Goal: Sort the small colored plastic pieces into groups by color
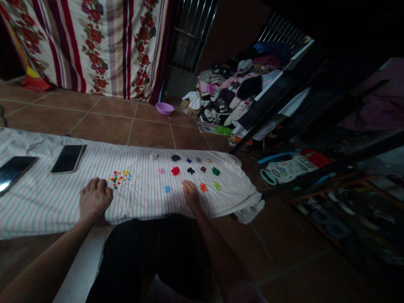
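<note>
Hands at work over a low surface draped in a white cloth with pink and gray stripes [142,198]: the person's right hand [192,194] reaches down to small yellow pieces [184,185], its fingers drawn narrowly together; whether they grip one cannot be told. The left hand [95,197] rests back upward on the fabric, fingers slightly bent and close together, its underside hidden. Just beside it lies a loose, mixed scatter of tiny yellow, red, green, white and blue pieces [120,178]. Separate single-color clusters surround the right hand, among them a light blue cluster [167,189] to its left, an orange cluster [203,187] to its right and a bright red cluster [175,171] beyond. Two dark-screened, flat rectangular phones, one nearer the scatter [68,159] and one at the edge of view [15,170], lie farther left.
</note>
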